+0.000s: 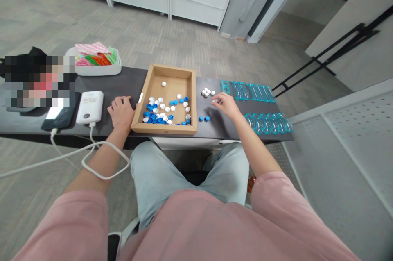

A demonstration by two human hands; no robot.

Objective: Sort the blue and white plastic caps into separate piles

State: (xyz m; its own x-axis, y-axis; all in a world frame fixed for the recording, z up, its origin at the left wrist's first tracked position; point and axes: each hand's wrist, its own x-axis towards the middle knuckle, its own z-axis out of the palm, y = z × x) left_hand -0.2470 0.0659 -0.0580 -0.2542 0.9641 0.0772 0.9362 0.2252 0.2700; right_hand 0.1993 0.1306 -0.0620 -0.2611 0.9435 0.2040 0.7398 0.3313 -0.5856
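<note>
A shallow cardboard box (194, 101) on the dark table holds many small blue and white hexagonal pieces, mostly toward its near side. My left hand (120, 113) lies on the tabletop with fingers apart, close against the box's left wall. To the right of the box, my right hand (227, 105) is closed in a pinch, with a small white hexagonal piece (214, 100) at its fingertips. Just beyond those fingertips sits a cluster of white hexagonal pieces (206, 92). Two blue hexagonal pieces (204, 119) lie nearer the table's front edge.
Teal transparent plastic parts lie in a far row (253, 91) and a near row (268, 123) at the right. Leftward are a white power bank (90, 107) with a cable, a phone (59, 113) and a white basket (101, 70) of colourful items. A blurred patch covers the far left.
</note>
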